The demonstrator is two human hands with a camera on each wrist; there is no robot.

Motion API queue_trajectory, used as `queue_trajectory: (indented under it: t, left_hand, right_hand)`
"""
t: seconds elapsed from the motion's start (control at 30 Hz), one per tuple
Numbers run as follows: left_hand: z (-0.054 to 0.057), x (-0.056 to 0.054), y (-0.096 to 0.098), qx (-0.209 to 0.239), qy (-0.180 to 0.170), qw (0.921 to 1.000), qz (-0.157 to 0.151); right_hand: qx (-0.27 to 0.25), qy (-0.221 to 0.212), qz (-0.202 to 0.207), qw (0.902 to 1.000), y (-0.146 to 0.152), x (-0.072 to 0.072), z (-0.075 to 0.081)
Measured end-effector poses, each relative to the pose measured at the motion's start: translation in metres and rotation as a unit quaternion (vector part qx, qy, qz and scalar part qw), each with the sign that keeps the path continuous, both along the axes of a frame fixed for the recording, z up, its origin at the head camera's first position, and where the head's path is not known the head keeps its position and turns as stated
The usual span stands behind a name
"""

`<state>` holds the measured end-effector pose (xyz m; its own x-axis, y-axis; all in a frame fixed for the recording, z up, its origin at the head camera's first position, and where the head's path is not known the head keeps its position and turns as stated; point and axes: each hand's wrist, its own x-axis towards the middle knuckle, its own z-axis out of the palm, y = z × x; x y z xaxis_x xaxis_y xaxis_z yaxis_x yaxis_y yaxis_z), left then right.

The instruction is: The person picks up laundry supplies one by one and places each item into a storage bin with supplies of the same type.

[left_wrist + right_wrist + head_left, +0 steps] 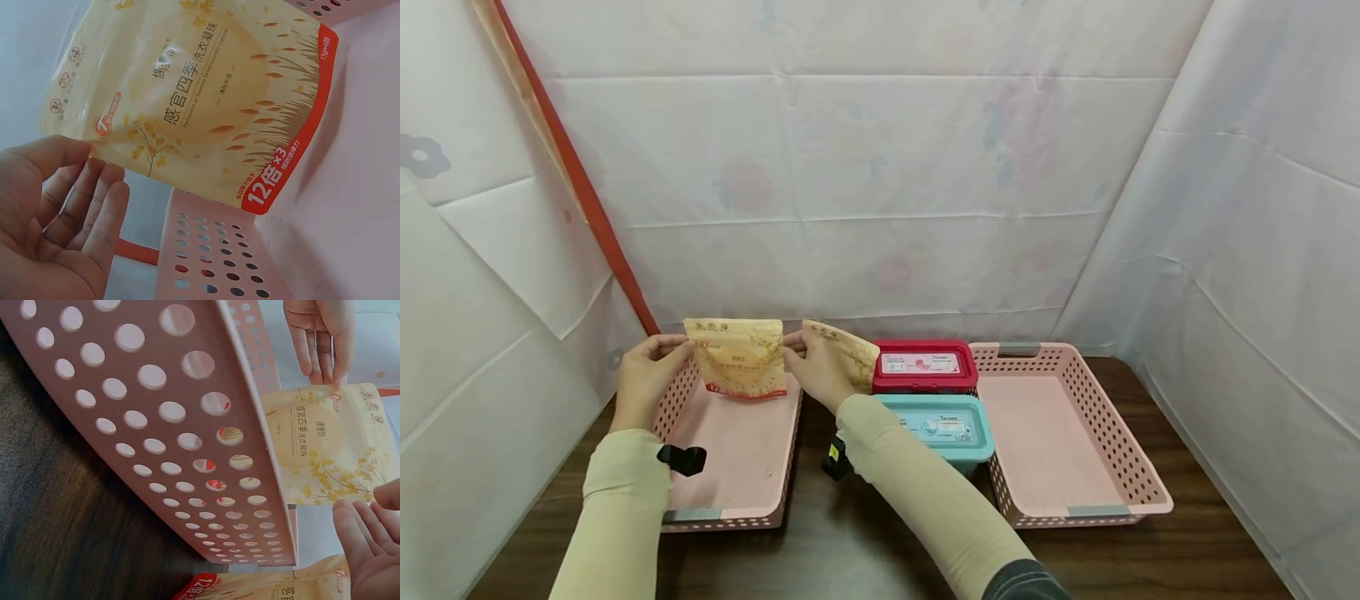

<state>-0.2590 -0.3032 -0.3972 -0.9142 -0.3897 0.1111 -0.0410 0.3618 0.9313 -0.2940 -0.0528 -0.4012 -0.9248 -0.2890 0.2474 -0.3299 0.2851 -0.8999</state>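
Over the left pink basket (730, 475), a yellow laundry capsule pouch (739, 358) with a red bottom band hangs upright between both hands. My left hand (646, 379) pinches its left edge near the top, between thumb and fingertip. At the opposite edge is my right hand (820, 371), its thumb and fingertips gripping the upper corner. The pouch's printed front shows in the left wrist view, with its lower edge inside the basket. A second laundry capsule pouch (859, 354) stands just right of the basket, partly hidden behind my right hand.
A box with a red lid (925, 383) stands behind a box with a turquoise lid (973, 425), which my right forearm partly covers. Right of them is another pink basket (1052, 450) on the dark wooden table (850, 558). White sheeting (880, 167) encloses the back and sides.
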Motion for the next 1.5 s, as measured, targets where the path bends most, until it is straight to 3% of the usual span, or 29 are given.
queue_trajectory:
  t: [0.37, 1.1, 1.5]
  left_hand:
    - [-0.0071, -0.0042, -0.0028, 0.013, -0.048, 0.9987, 0.012]
    - [-0.0057, -0.0013, -0.0009, -0.004, -0.047, 0.9989, 0.0]
    - [-0.0043, 0.0009, -0.0002, -0.003, -0.069, 0.997, -0.034]
  right_hand:
    - [0.006, -0.02, 0.025, 0.9995, -0.002, 0.0006, -0.0036]
    - [0.031, -0.013, 0.031, 0.999, -0.0011, 0.0023, -0.0026]
    - [0.038, -0.036, 0.042, 0.9977, 0.0036, 0.0042, -0.0017]
